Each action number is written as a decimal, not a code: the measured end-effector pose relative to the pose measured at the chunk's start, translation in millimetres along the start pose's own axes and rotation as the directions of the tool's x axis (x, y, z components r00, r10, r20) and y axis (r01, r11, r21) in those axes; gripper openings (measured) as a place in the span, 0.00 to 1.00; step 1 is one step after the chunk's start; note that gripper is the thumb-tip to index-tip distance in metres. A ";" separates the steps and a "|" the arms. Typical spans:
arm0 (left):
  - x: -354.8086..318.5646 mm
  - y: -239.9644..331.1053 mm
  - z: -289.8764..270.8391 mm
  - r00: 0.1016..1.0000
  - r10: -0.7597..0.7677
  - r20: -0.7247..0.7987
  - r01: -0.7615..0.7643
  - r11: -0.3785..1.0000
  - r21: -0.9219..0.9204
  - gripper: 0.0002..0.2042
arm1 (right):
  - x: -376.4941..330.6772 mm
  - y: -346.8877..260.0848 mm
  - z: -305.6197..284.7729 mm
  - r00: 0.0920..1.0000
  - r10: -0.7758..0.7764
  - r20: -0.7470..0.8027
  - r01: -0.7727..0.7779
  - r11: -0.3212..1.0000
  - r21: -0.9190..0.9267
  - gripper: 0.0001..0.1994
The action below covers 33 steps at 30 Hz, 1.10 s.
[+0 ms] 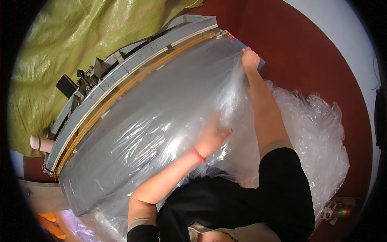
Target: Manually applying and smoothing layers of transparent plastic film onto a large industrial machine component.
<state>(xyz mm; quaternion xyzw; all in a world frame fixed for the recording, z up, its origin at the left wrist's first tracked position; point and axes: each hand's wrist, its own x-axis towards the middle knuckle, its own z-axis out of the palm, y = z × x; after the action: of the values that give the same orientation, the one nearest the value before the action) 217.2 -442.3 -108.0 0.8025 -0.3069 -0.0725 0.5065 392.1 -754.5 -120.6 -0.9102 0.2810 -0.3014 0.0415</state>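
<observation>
Clear plastic film point(137, 141) lies in a wide, shiny sheet over a grey work surface. At the surface's far right corner, my right hand point(250, 59) is closed in a fist on the film, and the film bunches into folds below it. My left hand point(211, 139), with a red beaded bracelet at the wrist, is over the middle of the sheet. Its thumb stands apart from the fingers, which are blurred by motion. Whether that palm touches the film, I cannot tell.
Along the far side runs a long metal rail point(117, 76) with an orange strip point(121, 92) and a dark mechanism point(82, 82) behind it. A yellow-green woven sheet point(72, 44) hangs beyond. Crumpled film point(314, 137) heaps at right on the red floor point(322, 60). A pink cylinder point(42, 144) sits at left.
</observation>
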 end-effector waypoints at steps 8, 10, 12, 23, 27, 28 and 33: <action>-25.0 65.7 -56.3 0.807 0.273 0.523 0.043 0.857 -0.514 0.07 | 3.0 3.3 -0.9 1.000 -0.007 0.012 0.007 1.000 -0.006 0.12; -30.3 59.2 -70.8 0.774 0.533 0.342 -0.361 0.815 -0.454 0.07 | 2.9 4.2 -2.3 1.000 -0.007 0.019 0.007 1.000 -0.008 0.12; -41.9 30.6 -73.8 0.895 0.412 0.171 -0.013 0.406 -0.914 0.08 | 3.2 3.1 -4.9 1.000 -0.002 0.024 0.001 1.000 0.008 0.12; -88.4 64.1 -139.5 0.844 0.495 0.209 -0.045 0.453 -0.891 0.16 | 2.0 -7.1 -6.2 0.996 0.015 0.083 -0.010 0.998 -0.056 0.14; -181.9 45.7 -153.5 0.880 0.466 0.096 -0.230 0.592 -0.772 0.17 | -1.1 -0.7 -13.1 0.995 0.025 0.097 -0.017 0.996 -0.082 0.16; -244.6 31.9 -179.4 0.906 0.413 0.092 -0.214 0.634 -0.743 0.17 | -0.8 8.8 -17.1 0.995 0.039 0.089 -0.032 0.997 -0.077 0.16; -323.5 1.8 -267.0 0.996 0.084 -0.028 -0.086 0.827 -0.556 0.16 | 0.3 -9.0 -5.4 0.994 -0.016 0.109 0.025 0.996 -0.084 0.15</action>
<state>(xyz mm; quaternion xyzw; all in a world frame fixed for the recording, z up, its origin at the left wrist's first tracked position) 71.4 -54.5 -42.2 0.6060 -0.3072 -0.1351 0.7212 393.6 -746.7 -113.8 -0.9291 0.2814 -0.2396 0.0148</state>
